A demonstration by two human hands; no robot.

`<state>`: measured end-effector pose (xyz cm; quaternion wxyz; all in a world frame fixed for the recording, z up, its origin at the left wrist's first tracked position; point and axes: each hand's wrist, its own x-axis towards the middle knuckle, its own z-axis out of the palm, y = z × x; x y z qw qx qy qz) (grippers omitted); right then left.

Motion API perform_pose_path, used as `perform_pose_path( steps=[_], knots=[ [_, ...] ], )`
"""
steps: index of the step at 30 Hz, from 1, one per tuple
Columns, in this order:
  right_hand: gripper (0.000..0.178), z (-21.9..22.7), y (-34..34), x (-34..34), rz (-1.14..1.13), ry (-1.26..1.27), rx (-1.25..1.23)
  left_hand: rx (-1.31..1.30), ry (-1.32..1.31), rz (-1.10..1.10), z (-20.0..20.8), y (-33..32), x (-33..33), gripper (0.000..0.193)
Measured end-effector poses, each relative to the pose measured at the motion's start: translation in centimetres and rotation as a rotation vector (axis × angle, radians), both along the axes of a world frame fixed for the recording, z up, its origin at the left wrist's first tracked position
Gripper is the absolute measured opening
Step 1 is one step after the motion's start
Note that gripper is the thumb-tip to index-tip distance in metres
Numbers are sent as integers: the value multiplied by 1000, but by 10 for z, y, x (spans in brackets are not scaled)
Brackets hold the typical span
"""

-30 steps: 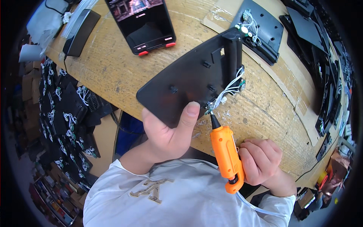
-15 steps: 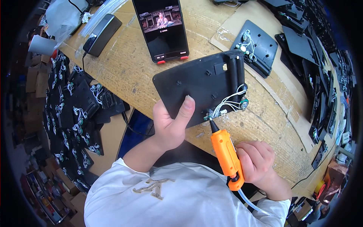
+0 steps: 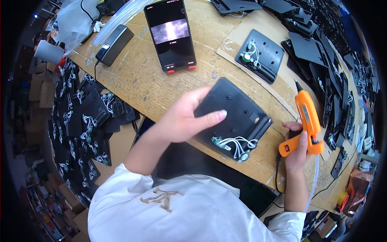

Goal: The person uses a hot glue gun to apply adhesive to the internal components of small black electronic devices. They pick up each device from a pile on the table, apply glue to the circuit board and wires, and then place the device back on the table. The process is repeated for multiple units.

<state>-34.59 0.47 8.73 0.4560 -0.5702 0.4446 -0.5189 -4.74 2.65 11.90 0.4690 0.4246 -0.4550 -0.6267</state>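
My left hand [image 3: 187, 117] grips the left side of a black plastic panel [image 3: 238, 111], thumb across its face. White wires [image 3: 236, 140] and small green circuit boards run along the panel's near edge. At the right, my right hand [image 3: 297, 151] is wrapped round the handle of an orange glue gun [image 3: 308, 115], with its dark nozzle pointing away from me. A clear glue stick [image 3: 313, 181] trails from the gun's rear. The nozzle is well apart from the held panel.
A phone [image 3: 171, 36] playing video stands on a red holder. Beside it lies a dark box-shaped device [image 3: 115, 44] with a cable. Another wired panel [image 3: 261, 55] rests on cardboard. Piles of black panels line the right [image 3: 310, 50] and left [image 3: 88, 109] sides.
The glue gun has moved away from the wires, to the right and upward, and now points away. My left hand has turned the panel and brought it lower and closer.
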Motion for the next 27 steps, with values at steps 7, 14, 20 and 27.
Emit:
perform_pose_path(
  steps=[7, 14, 20, 27],
  knots=[
    [32, 0, 1, 4, 32, -129, 167, 61, -153, -5, 0, -20, 17, 44],
    [37, -4, -1, 1, 143, -187, 207, -132, 597, 172, -38, 17, -20, 78],
    [27, 9, -1, 7, 169, -333, 280, -277, 166, 116, -35, 20, -38, 106],
    [42, 10, 7, -16, 467, -296, 299, -195, -23, 139, -32, 16, -40, 118]
  ],
)
